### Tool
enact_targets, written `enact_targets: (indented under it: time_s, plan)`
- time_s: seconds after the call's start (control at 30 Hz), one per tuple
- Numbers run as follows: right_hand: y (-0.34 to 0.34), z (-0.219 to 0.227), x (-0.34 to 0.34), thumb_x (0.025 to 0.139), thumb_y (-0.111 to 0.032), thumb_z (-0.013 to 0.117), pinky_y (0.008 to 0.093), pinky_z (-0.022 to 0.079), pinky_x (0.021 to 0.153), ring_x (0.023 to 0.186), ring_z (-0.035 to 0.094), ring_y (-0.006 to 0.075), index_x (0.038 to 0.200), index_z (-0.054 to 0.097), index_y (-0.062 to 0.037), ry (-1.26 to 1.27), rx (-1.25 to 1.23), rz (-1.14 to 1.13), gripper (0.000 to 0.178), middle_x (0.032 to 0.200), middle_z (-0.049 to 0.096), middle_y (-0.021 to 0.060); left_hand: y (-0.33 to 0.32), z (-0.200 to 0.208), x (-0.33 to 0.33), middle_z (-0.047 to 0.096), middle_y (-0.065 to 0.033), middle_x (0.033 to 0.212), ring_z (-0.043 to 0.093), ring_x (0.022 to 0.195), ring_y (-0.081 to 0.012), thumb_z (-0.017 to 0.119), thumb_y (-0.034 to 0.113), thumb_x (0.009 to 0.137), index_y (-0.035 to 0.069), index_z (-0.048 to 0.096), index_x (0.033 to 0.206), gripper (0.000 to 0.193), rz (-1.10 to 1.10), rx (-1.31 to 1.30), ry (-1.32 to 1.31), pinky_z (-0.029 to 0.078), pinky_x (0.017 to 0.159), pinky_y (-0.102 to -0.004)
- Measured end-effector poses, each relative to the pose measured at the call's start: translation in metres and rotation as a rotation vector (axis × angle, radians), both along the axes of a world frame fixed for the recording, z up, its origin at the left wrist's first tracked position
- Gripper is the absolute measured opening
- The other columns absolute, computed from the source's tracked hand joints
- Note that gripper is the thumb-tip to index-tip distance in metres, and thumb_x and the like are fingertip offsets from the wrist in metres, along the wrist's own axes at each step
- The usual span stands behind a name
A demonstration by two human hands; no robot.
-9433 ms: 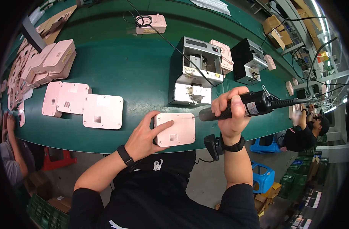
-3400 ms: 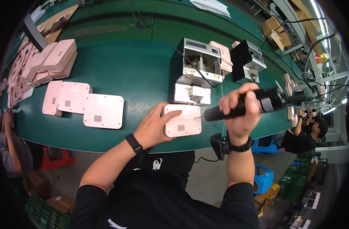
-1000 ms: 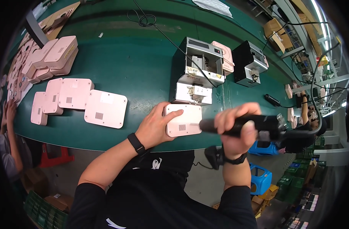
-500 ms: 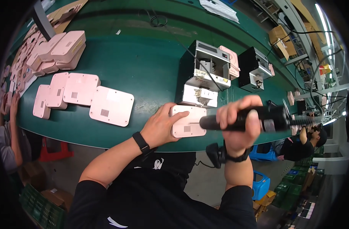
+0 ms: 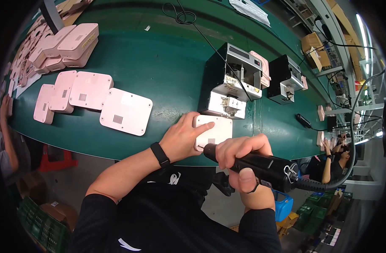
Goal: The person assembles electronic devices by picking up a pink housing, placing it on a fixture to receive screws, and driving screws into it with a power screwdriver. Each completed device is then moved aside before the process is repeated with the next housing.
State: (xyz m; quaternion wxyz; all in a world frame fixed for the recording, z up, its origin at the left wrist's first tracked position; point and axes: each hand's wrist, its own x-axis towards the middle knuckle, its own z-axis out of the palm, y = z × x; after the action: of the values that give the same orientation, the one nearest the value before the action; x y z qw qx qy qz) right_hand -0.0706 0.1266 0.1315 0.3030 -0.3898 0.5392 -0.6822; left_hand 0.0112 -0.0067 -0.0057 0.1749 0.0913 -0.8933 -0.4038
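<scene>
A pale pink, rounded-square plastic housing (image 5: 220, 127) lies on the green table in front of me, its vent slots and corner holes facing up. My left hand (image 5: 182, 137) grips its left side, thumb pressed on the top face. In my right hand (image 5: 245, 156) is a black electric screwdriver (image 5: 271, 169), tilted, its cable running off to the right. The screwdriver's bit reaches the housing's near-left corner; whether a screw sits there is too small to tell. Just beyond the housing stands a black-and-silver box-shaped machine (image 5: 231, 80) with a small metal front section.
Several similar pink housings (image 5: 126, 111) lie in a row at left, with a stack (image 5: 77, 40) behind them. A second black-and-silver machine (image 5: 284, 80) and a black handheld tool (image 5: 303, 121) are at right. Co-workers' arms (image 5: 5, 126) show at both edges. A loose cable (image 5: 209, 52) crosses the machine.
My right hand has brought the screwdriver down and toward me, its bit going from above the housing's middle to the near-left corner. My left hand keeps its hold. The view has shifted slightly.
</scene>
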Motion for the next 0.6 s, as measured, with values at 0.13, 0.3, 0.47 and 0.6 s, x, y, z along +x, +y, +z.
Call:
enact_targets:
  time_s: [0.13, 0.3, 0.47, 0.6]
  plan:
    - [-0.003, -0.002, 0.001, 0.081, -0.043, 0.077, 0.0369, 0.046, 0.065, 0.061, 0.053, 0.0191, 0.097, 0.044, -0.0105, 0.002, 0.017, 0.003, 0.049, 0.070, 0.054, 0.0057, -0.001, -0.001, 0.000, 0.048, -0.0212, 0.129, 0.057, 0.109, -0.0386, 0.089, 0.031, 0.061, 0.022, 0.059, 0.132, 0.078, 0.006, 0.002, 0.008, 0.052, 0.092, -0.0439]
    - [-0.005, 0.000, 0.000, 0.083, -0.041, 0.075, 0.0370, 0.046, 0.064, 0.061, 0.053, 0.0193, 0.096, 0.044, -0.0101, -0.012, -0.032, 0.009, 0.046, 0.070, 0.054, 0.0060, -0.003, 0.002, 0.000, 0.049, -0.0215, 0.127, 0.057, 0.109, -0.0397, 0.089, 0.030, 0.061, 0.021, 0.059, 0.133, 0.078, 0.012, -0.016, 0.060, 0.051, 0.093, -0.0442]
    - [0.015, 0.040, -0.017, 0.091, -0.044, 0.064, 0.0344, 0.044, 0.049, 0.049, 0.050, 0.0174, 0.098, 0.044, -0.0074, -0.042, -0.420, -0.043, 0.042, 0.067, 0.055, 0.0055, -0.010, 0.035, 0.036, 0.049, -0.0210, 0.132, 0.058, 0.113, -0.0398, 0.088, 0.033, 0.067, 0.018, 0.058, 0.134, 0.075, -0.019, 0.164, -0.099, 0.051, 0.095, -0.0440]
    - [0.059, 0.055, -0.038, 0.092, -0.049, 0.058, 0.0330, 0.044, 0.044, 0.042, 0.047, 0.0166, 0.098, 0.043, -0.0066, -0.093, -0.702, -0.273, 0.045, 0.062, 0.052, 0.0043, -0.049, 0.068, 0.067, 0.052, -0.0202, 0.136, 0.057, 0.119, -0.0367, 0.071, 0.041, 0.088, 0.010, 0.047, 0.142, 0.067, -0.169, 1.078, -0.170, 0.053, 0.098, -0.0428]
